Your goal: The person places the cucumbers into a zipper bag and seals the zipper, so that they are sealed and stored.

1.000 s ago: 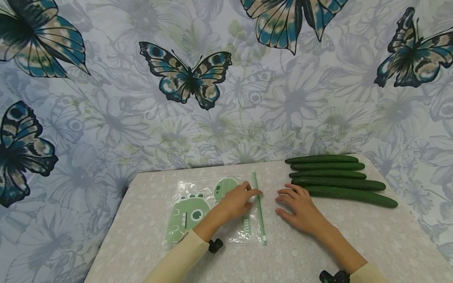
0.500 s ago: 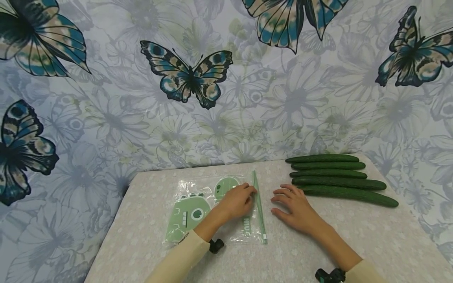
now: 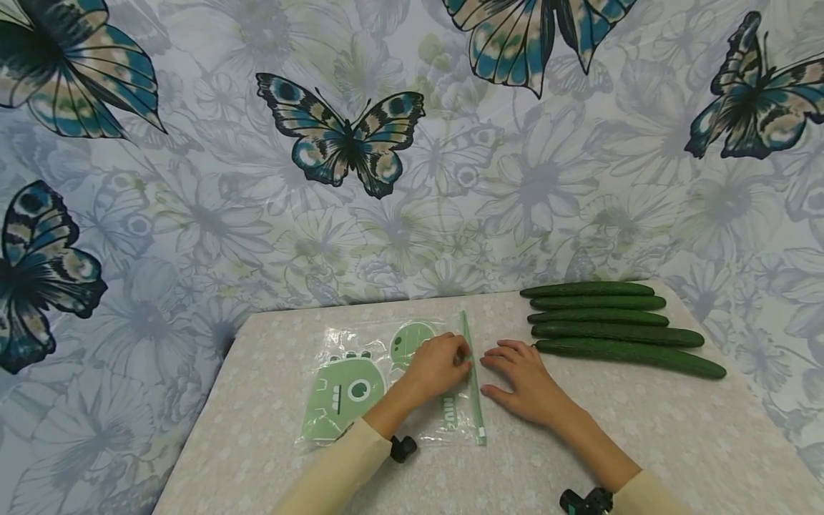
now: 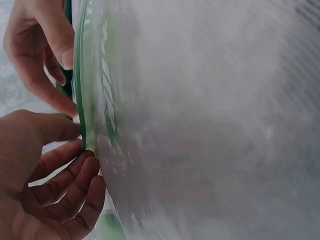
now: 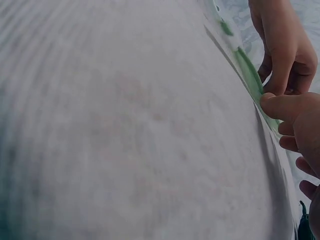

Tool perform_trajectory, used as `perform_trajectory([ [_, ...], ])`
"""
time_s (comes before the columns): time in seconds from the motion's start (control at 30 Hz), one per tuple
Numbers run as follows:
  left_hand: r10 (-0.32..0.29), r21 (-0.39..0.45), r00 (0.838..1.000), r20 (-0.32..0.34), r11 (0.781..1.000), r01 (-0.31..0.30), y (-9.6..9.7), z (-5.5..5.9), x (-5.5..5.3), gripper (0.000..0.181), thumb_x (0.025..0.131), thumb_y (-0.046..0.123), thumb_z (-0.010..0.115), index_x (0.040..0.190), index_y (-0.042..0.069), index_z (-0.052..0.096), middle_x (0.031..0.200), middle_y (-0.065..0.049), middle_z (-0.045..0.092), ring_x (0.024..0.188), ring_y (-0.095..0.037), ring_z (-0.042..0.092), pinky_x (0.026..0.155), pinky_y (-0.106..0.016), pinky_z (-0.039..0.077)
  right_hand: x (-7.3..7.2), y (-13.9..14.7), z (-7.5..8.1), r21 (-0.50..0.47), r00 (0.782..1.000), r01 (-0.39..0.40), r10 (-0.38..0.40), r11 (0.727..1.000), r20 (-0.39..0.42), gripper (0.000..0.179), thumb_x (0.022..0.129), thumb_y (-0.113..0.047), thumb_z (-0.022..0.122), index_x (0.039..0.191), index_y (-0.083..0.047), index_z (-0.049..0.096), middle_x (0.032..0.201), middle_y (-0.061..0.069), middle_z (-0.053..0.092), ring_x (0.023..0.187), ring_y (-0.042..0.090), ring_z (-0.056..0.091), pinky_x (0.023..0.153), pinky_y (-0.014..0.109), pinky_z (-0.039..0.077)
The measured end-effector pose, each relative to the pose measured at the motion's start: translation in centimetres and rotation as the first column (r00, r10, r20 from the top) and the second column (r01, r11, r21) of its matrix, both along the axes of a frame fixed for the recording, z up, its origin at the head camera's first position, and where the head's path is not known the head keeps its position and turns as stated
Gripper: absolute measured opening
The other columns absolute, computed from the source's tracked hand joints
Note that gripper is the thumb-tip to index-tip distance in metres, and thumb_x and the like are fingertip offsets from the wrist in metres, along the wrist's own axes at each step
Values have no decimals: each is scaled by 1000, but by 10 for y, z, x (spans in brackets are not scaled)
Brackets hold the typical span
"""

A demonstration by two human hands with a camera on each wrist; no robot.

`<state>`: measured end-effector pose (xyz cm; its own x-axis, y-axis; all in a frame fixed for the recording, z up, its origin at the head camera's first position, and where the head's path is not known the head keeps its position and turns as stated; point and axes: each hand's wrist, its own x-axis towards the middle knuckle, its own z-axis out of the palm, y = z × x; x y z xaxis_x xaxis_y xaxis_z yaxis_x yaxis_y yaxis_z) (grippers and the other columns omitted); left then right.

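A clear zip bag (image 3: 347, 415) with green cartoon prints lies flat on the table. Its green zip strip (image 3: 475, 400) runs along the right side. My left hand (image 3: 438, 368) is over the bag's right part; in the left wrist view, the thumb and forefinger of this left hand (image 4: 55, 175) pinch the strip's edge. Just right of the strip, my right hand (image 3: 531, 386) has its fingers spread and loosely bent. The right wrist view has the right hand's thumb (image 5: 282, 105) close by the strip, near the left hand; whether it touches cannot be told.
Several long green cucumbers (image 3: 618, 332) lie side by side at the table's right rear. The table (image 3: 244, 400) has a pale patterned cover and stands against a butterfly-print wall covering (image 3: 399, 243). A black camera (image 3: 404, 449) is strapped on the left wrist.
My right hand has moved left, from beside the cucumbers' ends to the zip strip. The left hand's extended forefinger has curled in at the strip. Bag and cucumbers stay in place.
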<state>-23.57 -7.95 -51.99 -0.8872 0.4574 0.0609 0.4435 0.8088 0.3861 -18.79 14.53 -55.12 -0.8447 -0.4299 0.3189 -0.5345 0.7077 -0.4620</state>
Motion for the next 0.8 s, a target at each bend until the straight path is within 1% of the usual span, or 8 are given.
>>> perform_trajectory([
  [0.07, 2, 36, 1000, 13, 999, -2, 1, -2, -1, 13, 94, 22, 77, 107, 19, 75, 99, 4, 71, 85, -11, 68, 75, -29, 55, 0, -1, -1, 4, 1000, 12, -12, 1000, 7, 50, 93, -36, 84, 136, -13, 73, 141, 7, 70, 146, 39, 51, 117, 75, 35],
  [0.17, 11, 109, 999, 52, 994, -17, 1, -5, -3, 16, 90, 14, 78, 105, 17, 75, 101, 2, 75, 87, -9, 72, 77, -25, 58, -1, -3, -2, 0, 1000, 19, -19, 1000, 16, 53, 93, -37, 84, 139, -13, 71, 141, 8, 70, 146, 40, 50, 117, 75, 35],
  [0.3, 4, 208, 994, 106, 978, -26, 1, -5, -4, 18, 87, 8, 78, 104, 15, 74, 102, 1, 77, 87, -8, 75, 75, -22, 59, -1, -4, -2, 4, 1000, 27, -27, 1000, 12, 54, 93, -39, 83, 140, -15, 71, 141, 7, 70, 146, 40, 50, 116, 74, 35],
  [0.4, -11, 264, 992, 127, 964, -23, 1, -4, -2, 18, 87, 7, 77, 104, 13, 73, 103, -1, 77, 86, -10, 76, 75, -21, 59, 0, -5, -3, 8, 1000, 26, -26, 1000, 0, 55, 92, -40, 83, 141, -17, 71, 140, 7, 69, 146, 41, 50, 115, 74, 35],
  [0.57, -7, 318, 989, 149, 947, -41, -1, 0, 1, 18, 86, 5, 78, 102, 11, 73, 102, -3, 77, 85, -12, 76, 75, -20, 59, 1, -8, -5, 18, 1000, 17, -17, 1000, -10, 56, 92, -41, 83, 144, -22, 70, 142, 7, 68, 146, 42, 49, 115, 75, 34],
  [0.73, -4, 356, 985, 173, 933, -59, -3, 0, 3, 18, 86, 3, 78, 102, 9, 73, 101, -4, 76, 81, -8, 73, 73, -19, 59, 2, -10, -4, 37, 1000, 11, -11, 999, 5, 55, 94, -40, 81, 145, -23, 69, 148, 11, 64, 148, 43, 45, 115, 76, 33],
  [0.8, -2, 359, 984, 177, 931, -62, -4, 1, 3, 18, 86, 3, 77, 103, 10, 73, 101, -3, 76, 81, -7, 73, 72, -19, 59, 3, -11, -3, 43, 1000, 6, -7, 999, 15, 55, 95, -39, 81, 146, -22, 69, 151, 13, 62, 150, 43, 43, 115, 75, 33],
])
